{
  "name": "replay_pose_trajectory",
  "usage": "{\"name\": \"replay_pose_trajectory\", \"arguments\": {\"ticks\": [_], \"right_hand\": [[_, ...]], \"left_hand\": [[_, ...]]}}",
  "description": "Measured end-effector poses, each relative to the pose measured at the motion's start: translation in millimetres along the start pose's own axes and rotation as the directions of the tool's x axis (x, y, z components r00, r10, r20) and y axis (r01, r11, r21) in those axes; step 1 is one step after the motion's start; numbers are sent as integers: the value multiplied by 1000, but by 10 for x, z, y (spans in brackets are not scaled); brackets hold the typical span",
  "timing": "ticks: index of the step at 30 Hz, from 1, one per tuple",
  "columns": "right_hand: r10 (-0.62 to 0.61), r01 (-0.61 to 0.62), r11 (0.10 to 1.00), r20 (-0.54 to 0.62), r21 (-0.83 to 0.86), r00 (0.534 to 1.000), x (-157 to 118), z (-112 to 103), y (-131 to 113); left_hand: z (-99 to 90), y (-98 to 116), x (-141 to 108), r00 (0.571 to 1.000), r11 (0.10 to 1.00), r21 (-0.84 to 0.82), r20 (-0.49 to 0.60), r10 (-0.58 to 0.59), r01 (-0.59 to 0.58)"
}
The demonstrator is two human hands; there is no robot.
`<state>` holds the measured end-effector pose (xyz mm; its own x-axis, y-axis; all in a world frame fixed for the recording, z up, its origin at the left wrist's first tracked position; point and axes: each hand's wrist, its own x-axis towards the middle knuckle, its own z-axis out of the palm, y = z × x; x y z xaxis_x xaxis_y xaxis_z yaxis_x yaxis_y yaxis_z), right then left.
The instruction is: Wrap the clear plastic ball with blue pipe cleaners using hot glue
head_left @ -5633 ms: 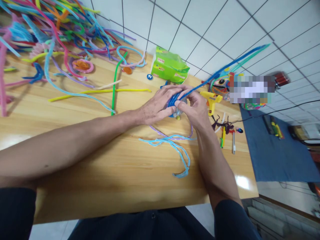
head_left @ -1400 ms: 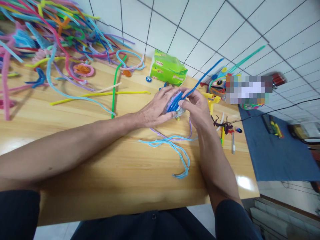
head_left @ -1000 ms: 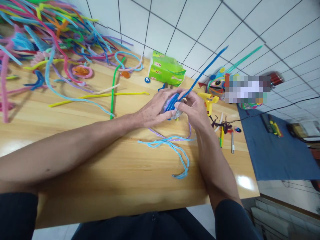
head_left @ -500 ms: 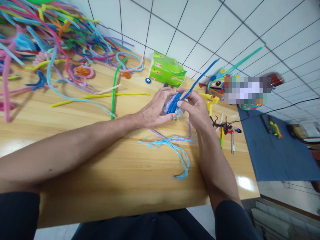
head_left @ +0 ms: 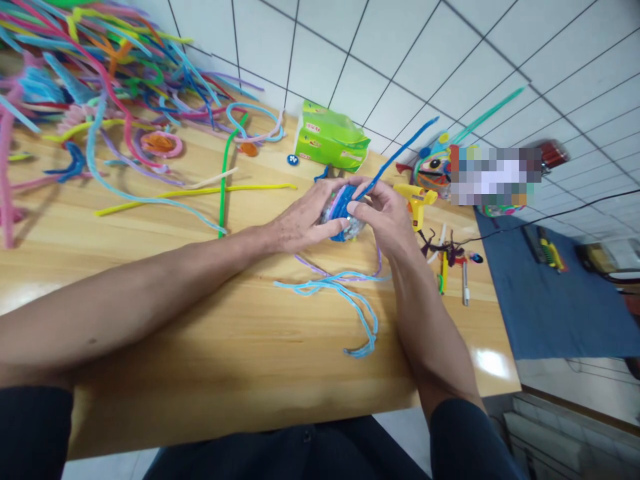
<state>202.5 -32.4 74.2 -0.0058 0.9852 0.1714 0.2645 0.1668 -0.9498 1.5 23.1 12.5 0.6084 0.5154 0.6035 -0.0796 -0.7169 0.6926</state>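
Wrapped around the fingers of my left hand (head_left: 313, 217) is a clear, shiny plastic bottle (head_left: 354, 230), its ends largely hidden by my hands. Blue and purple pipe cleaners are wound side by side about its middle. My right hand (head_left: 383, 210) is closed at the bottle's right side, thumb and fingers pinching a blue pipe cleaner (head_left: 405, 151). The free end of that pipe cleaner sticks up and to the right. Below the hands, light blue pipe cleaners (head_left: 367, 303) and a purple pipe cleaner (head_left: 313, 268) lie on the table.
A yellow glue gun (head_left: 417, 203) lies right of my right hand. Behind the hands is a green tissue pack (head_left: 333, 137) near the tiled wall. A heap of coloured pipe cleaners (head_left: 125, 60) covers the back left. Pens and a decorated object (head_left: 433, 167) stand or lie at right.
The bottle has turned slightly in my hands and more blue winding shows at its lower side. My right hand has shifted a little left. The view has moved slightly.
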Motion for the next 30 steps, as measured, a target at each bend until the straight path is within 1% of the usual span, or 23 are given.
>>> {"name": "replay_pose_trajectory", "arguments": {"ticks": [5, 9, 11, 16, 21, 24, 30], "right_hand": [[19, -19, 1000, 25, 6, 1000, 6, -55, -55], [2, -2, 1000, 11, 17, 1000, 27, -93, -41], [6, -6, 1000, 8, 20, 1000, 37, -91, -10], [8, -8, 999, -2, 32, 1000, 38, -58, 45], [4, -4, 1000, -6, 19, 1000, 20, -46, 35], [-6, 6, 1000, -10, -14, 1000, 15, -41, 34], [-29, 29, 998, -1, -52, 1000, 16, -23, 42]], "left_hand": [[19, -7, -1, 1000, 1000, 20, -13, 20, -20], [19, -17, -9, 999, 999, 46, -30, 10, -9], [19, -34, -14, 999, 998, 59, -29, 19, -18], [27, -82, -28, 998, 995, 81, 15, 55, -56], [44, -102, -41, 997, 993, 82, -7, 81, -80], [34, -67, -34, 998, 997, 51, -9, 63, -62], [3, 27, -5, 1000, 999, -36, -11, -14, 14]]}}
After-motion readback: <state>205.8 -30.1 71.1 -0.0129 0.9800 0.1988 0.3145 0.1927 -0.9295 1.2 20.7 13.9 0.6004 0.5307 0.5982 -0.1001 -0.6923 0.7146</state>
